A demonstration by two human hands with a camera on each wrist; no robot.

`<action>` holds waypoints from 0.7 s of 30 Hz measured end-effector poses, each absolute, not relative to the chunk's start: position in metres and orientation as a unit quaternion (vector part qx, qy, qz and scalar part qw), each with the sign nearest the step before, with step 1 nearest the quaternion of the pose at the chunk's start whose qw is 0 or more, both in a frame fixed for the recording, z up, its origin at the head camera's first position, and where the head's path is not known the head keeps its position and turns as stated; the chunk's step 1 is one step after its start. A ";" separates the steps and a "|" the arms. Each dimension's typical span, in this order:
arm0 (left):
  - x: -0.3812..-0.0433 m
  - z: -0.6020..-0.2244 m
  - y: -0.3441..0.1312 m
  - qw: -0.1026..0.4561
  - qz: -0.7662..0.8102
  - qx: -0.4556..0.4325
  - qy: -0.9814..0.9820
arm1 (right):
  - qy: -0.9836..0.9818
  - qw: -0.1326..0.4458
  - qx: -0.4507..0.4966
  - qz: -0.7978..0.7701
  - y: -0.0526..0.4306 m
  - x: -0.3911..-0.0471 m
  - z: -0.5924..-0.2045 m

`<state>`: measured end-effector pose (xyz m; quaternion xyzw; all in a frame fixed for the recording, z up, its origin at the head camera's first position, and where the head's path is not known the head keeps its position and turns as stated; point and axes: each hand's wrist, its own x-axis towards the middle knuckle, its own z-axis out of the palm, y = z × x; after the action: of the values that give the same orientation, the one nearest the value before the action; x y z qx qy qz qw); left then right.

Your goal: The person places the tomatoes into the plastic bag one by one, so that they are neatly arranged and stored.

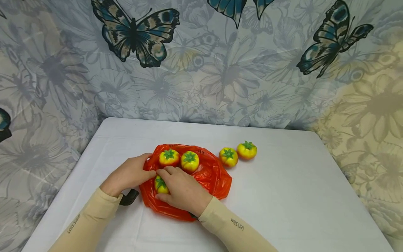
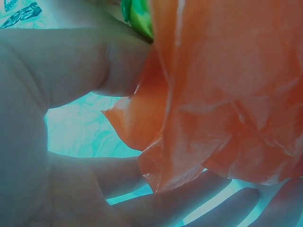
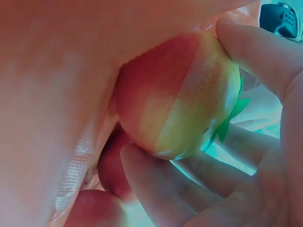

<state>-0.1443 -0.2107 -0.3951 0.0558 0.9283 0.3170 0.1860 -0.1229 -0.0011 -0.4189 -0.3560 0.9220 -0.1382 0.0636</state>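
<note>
A red plastic bag [image 1: 207, 171] lies spread on the table, with two yellow-and-red artificial tomatoes [image 1: 190, 161] on it, each topped by a green leaf star. My left hand [image 1: 130, 174] holds the bag's left edge; in the left wrist view the thumb is on the near side of the bag [image 2: 227, 94] and the fingers are behind it. Between the thumb and fingers of my right hand [image 1: 185, 189] is a third tomato [image 1: 161, 185], at the bag's left side. The right wrist view shows this tomato [image 3: 180, 99] up close, beside the bag's film [image 3: 52, 94].
Two more tomatoes, a nearer one [image 1: 228, 157] and a farther one [image 1: 247, 150], sit on the white table [image 1: 283, 196] right of the bag. Behind the table hangs a butterfly-and-flower backdrop [image 1: 204, 80].
</note>
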 end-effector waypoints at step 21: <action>-0.144 -0.395 -0.211 0.186 0.313 0.060 0.930 | 0.925 0.064 -0.346 -0.144 0.002 -0.121 -0.416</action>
<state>-0.1444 -0.2111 -0.3952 0.0597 0.9296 0.3126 0.1861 -0.1206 0.0025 -0.4162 -0.3458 0.9250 -0.1435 0.0640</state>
